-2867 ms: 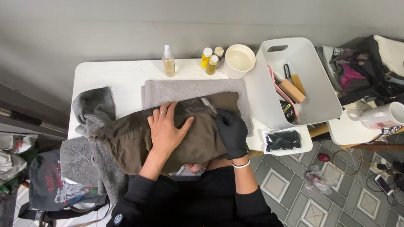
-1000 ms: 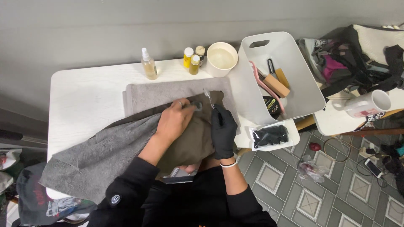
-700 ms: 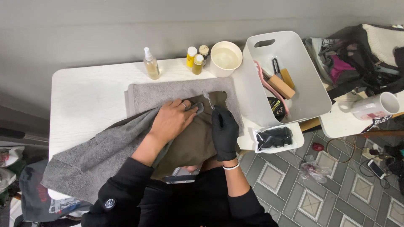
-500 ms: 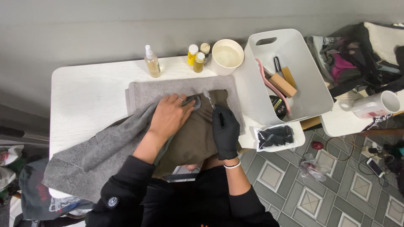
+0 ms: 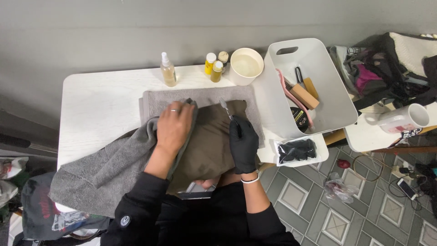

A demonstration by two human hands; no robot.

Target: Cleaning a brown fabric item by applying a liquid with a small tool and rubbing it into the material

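Since half a second ago: left hand shifted slightly up the olive garment, grey towel still bunched under the wrist and forearm; right hand barely changed.

Left hand bare, ring on one finger, fingers spread and pressed flat; palm on the grey towel's folded edge, fingertips reaching the second grey towel spread flat beneath. Grasping nothing, only pressing down.

Right hand in black glove, closed around a thin metal tool; tool tip pointing up and left, touching the olive garment near its upper edge. White band at the right wrist.

Olive garment lying on the flat grey towel, mid tabletop, lower part hanging over the near edge toward the body.

Behind the towel, along the wall: clear spray bottle, three small yellow bottles close together, cream bowl just to their right.

Right of the bowl: white bin tilted on the tabletop edge, holding a pink brush, a wooden brush and a round tin. Clear bag of black items on the tabletop corner below the bin. White mug on a separate surface, well apart to the right.
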